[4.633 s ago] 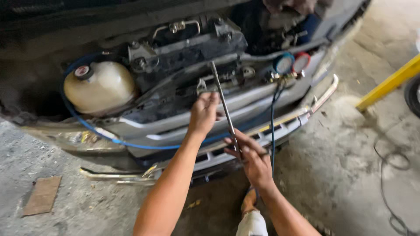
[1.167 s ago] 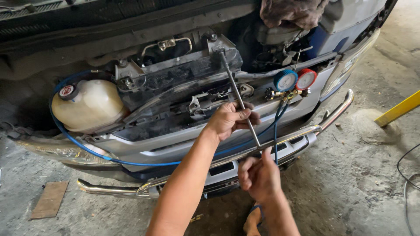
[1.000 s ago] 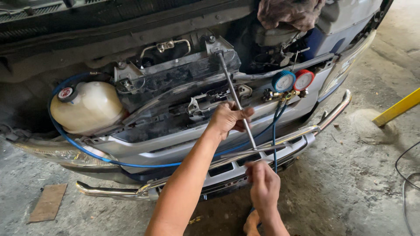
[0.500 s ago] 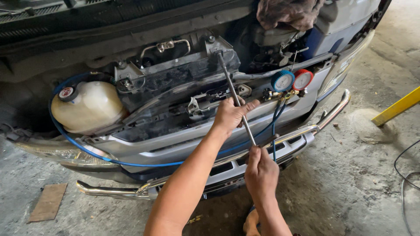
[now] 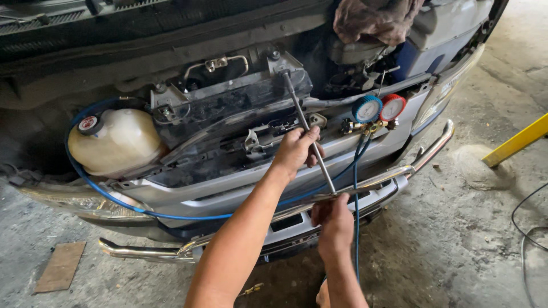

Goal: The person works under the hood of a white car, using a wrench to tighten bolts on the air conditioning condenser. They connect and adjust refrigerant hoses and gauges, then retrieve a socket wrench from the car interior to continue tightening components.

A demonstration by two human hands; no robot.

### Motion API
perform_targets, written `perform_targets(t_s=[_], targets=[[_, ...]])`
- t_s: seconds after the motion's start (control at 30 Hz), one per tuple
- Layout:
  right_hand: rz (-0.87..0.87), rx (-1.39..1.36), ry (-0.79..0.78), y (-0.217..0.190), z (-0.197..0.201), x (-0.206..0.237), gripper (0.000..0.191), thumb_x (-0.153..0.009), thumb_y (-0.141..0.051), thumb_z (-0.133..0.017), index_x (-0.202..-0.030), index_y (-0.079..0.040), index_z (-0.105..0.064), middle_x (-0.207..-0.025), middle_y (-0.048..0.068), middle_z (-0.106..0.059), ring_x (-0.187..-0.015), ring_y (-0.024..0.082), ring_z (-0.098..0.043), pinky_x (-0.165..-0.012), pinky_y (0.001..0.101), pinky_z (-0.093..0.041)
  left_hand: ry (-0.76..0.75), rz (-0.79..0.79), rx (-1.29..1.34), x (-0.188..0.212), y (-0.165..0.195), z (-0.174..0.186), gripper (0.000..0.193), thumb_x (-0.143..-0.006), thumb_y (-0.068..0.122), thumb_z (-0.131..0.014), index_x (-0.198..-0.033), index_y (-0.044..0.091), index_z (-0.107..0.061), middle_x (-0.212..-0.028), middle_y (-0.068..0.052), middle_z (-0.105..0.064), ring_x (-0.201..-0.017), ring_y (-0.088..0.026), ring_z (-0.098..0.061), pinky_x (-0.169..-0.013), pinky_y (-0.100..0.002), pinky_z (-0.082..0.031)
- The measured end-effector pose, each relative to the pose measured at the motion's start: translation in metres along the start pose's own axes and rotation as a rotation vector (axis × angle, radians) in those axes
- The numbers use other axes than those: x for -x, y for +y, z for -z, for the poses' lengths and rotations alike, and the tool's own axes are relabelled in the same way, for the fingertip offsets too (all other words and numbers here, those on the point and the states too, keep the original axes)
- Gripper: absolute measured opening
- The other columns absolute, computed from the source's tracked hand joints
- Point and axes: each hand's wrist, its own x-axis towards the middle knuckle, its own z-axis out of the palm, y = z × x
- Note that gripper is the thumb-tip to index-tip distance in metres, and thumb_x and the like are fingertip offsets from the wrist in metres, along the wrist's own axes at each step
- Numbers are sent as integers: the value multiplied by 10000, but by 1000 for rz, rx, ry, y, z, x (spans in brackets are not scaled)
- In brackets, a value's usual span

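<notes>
left hand (image 5: 295, 151) clenched around mid-shaft of long metal rod (image 5: 308, 131) | right hand (image 5: 334, 222) grasping its near end by chrome bumper (image 5: 365, 185) | rod tip seated far in engine bay | step: turning a fastener, likely | next: steady rotation

Two bare hands: one (image 5: 297, 151) at centre frame, one (image 5: 334, 219) just below. One long metal rod (image 5: 308, 128). Two round gauges, one blue (image 5: 367, 108), one red (image 5: 393, 106). One cream plastic reservoir tank (image 5: 117, 142), left. One brown rag (image 5: 374, 20), top.
</notes>
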Motion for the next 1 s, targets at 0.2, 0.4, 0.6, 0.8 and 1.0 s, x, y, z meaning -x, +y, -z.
perform_targets(t_s=[0.2, 0.4, 0.6, 0.8, 1.0], targets=[[-239, -89, 122, -6, 10, 3, 580, -1075, -555, -467, -775, -64, -541, -607, 56, -543, -521, 202, -505, -474, 347, -385, 30, 20, -8, -8, -3, 3, 322, -1027, 348, -574, -953, 36, -560, -699, -147, -703, -415, -119, -540, -367, -276, -398], [423, 803, 113, 11, 11, -7, 466, -1087, -469, -444, -844, -87, -555, -630, 50, -523, -582, 212, -493, -543, 313, -409, 13, 21, -11, -7, 0, 7, 333, -1038, 347, -570, -957, 24, -573, -707, -163, -701, -413, -118, -531, -368, -274, -395], [-347, -677, -521, 8, 17, -9, 551, -1176, -475, -520, -811, -65, -570, -631, 78, -542, -529, 204, -524, -472, 346, -423, 19, 50, 17, -8, 7, 10, 298, -1035, 302, -577, -961, 13, -568, -749, -186, -717, -423, -137, -555, -385, -291, -425], [506, 784, 127, 9, -2, 9, 357, -1064, -404, -452, -948, -96, -588, -737, 24, -597, -631, 173, -565, -562, 301, -431, 24, 54, 12, -7, 6, 10, 310, -1024, 316, -571, -954, 14, -576, -741, -180, -713, -407, -133, -546, -374, -286, -427], [-490, -931, -766, 0, 11, -2, 491, -1209, -426, -473, -894, -64, -580, -786, 75, -600, -695, 204, -548, -661, 353, -466, 78, 34, -4, -12, 6, 11, 302, -1019, 295, -623, -955, 2, -591, -746, -178, -709, -428, -120, -552, -391, -279, -438]])
